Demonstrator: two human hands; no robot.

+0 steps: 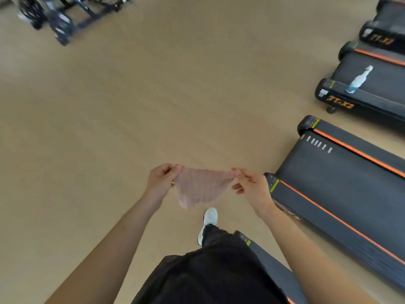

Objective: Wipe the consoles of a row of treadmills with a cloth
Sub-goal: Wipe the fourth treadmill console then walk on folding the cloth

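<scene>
As left hand [160, 183] and right hand [252, 187] pinch cloth [201, 187], bottle [357, 81] stands on treadmill [379, 91].

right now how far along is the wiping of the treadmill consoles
Done: nothing can be confirmed. No console is in view, only the rear ends of the black, orange-striped treadmills. In hand: the left hand and right hand pinch the top corners of a thin pink striped cloth, spread out between them. A clear spray bottle sits on a farther treadmill. Left: the console wiping, as far as this view shows.
</scene>
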